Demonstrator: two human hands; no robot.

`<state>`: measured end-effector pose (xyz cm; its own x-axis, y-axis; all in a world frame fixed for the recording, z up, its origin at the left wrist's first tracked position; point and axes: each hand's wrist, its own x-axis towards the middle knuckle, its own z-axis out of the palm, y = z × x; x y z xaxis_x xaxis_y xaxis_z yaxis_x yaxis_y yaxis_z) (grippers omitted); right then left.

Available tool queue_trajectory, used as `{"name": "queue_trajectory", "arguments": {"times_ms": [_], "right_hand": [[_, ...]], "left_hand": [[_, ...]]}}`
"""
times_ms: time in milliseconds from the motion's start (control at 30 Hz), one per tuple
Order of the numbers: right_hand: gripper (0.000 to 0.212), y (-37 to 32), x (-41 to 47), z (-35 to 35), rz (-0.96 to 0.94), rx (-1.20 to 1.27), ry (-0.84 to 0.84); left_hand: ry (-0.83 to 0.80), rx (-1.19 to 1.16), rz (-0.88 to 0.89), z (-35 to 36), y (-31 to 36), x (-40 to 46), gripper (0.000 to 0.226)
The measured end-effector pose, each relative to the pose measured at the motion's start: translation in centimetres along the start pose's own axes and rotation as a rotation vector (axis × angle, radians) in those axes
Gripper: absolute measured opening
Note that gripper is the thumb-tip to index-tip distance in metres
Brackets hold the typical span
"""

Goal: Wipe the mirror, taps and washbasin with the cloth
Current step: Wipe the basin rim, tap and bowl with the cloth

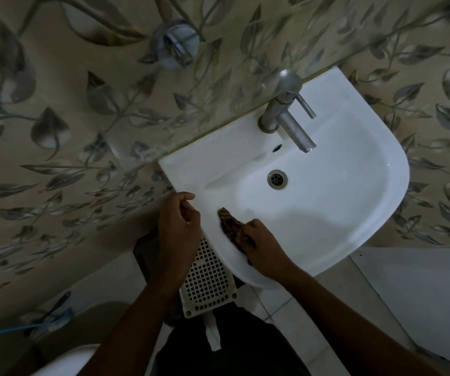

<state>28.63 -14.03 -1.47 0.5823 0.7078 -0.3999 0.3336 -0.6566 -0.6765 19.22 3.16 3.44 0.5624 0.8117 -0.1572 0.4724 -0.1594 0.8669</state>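
A white washbasin [340, 191] hangs on the leaf-patterned wall, with a round drain [277, 179] in its bowl. A steel tap [290, 123] stands on its back ledge, spout over the bowl. My right hand [261, 248] presses a dark patterned cloth [229, 222] flat against the basin's near left rim. My left hand [179, 226] rests at the basin's left edge, fingers curled, thumb touching the rim, with nothing in it. A glass shelf edge [218, 134] runs above the basin's back. The mirror is out of view.
A second chrome tap [176, 47] sits on the wall at the upper middle. Below the basin a white perforated grille [207, 280] leans on a dark object. A blue hose [23, 325] runs along the lower left. Pale floor tiles lie at the right.
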Motion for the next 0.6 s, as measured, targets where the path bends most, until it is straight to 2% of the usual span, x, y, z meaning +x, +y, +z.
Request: {"name": "queue_trajectory", "arguments": {"times_ms": [67, 167, 233, 300, 467, 600], "right_hand": [[0.044, -2.0, 1.4, 1.3, -0.074, 0.008, 0.071], [0.037, -5.7, 3.6, 2.3, -0.240, -0.060, 0.176], [0.046, -8.0, 5.2, 2.4, -0.310, -0.199, 0.240], [0.053, -10.1, 7.2, 2.3, -0.314, -0.293, 0.296], [0.038, -12.2, 11.8, 1.5, -0.255, -0.453, 0.357], [0.054, -10.0, 12.6, -2.1, -0.115, -0.486, 0.356]], "left_hand": [[0.020, -0.002, -0.017, -0.4, 0.0, 0.3, 0.017], [0.052, 0.012, -0.033, -0.9, -0.1, 0.9, 0.018], [0.070, 0.008, -0.034, -1.2, 0.0, 1.2, 0.022], [0.099, 0.011, -0.036, -1.5, 0.3, 1.7, 0.028], [0.133, 0.095, -0.007, -2.2, 1.1, 4.1, 0.034], [0.126, 0.113, 0.044, -2.9, 1.0, 4.5, 0.030]]}}
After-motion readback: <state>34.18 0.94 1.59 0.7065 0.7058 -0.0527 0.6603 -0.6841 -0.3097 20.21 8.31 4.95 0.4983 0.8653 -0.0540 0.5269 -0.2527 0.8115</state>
